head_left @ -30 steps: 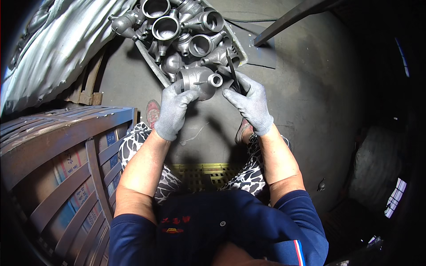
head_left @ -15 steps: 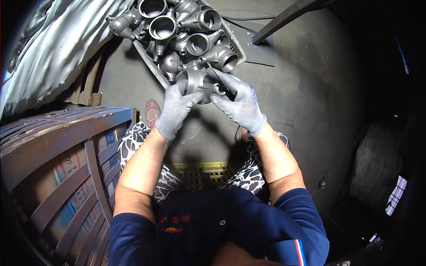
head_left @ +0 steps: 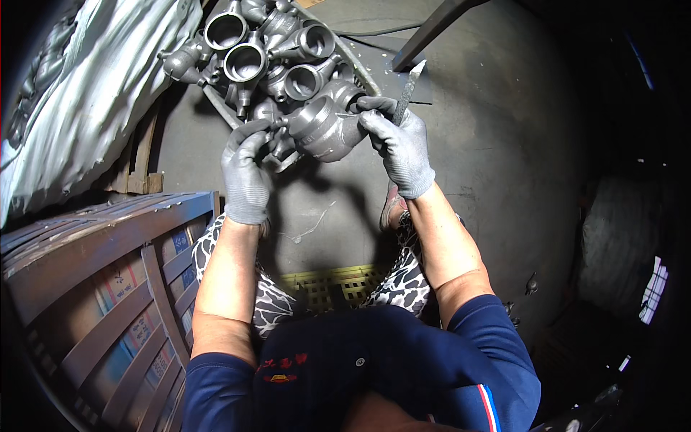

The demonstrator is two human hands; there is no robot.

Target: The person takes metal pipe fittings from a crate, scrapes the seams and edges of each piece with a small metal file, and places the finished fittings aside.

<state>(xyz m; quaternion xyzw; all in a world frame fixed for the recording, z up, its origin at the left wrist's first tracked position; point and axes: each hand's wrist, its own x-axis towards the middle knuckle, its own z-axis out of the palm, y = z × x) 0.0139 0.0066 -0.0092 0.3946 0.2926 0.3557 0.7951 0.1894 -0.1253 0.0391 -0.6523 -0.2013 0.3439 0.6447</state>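
Note:
A large grey metal pipe fitting [head_left: 327,133], with a round threaded mouth and narrower ends, is held up between my two gloved hands. My left hand [head_left: 247,173] is closed, pinching the small end of the fitting with thumb and fingers. On the other side, my right hand [head_left: 401,147] is closed on the fitting's right end. That same hand also grips a flat, narrow file [head_left: 410,90], whose pale tapered tip points up and away from me. Just beyond the held fitting lies a heap of similar fittings [head_left: 245,63]; the held one hides part of them.
The fittings fill a metal-edged bin [head_left: 363,75]. A slatted metal crate [head_left: 108,223] with cartons stands at the left, below a bulging white sack [head_left: 93,79]. A yellow plastic crate [head_left: 345,277] is between my legs. A dark post [head_left: 439,30] rises at the far right.
The fitting has been turned and lifted, its mouth now facing up and away. My left hand moved from its body to its small end. The file now points upward in my right hand.

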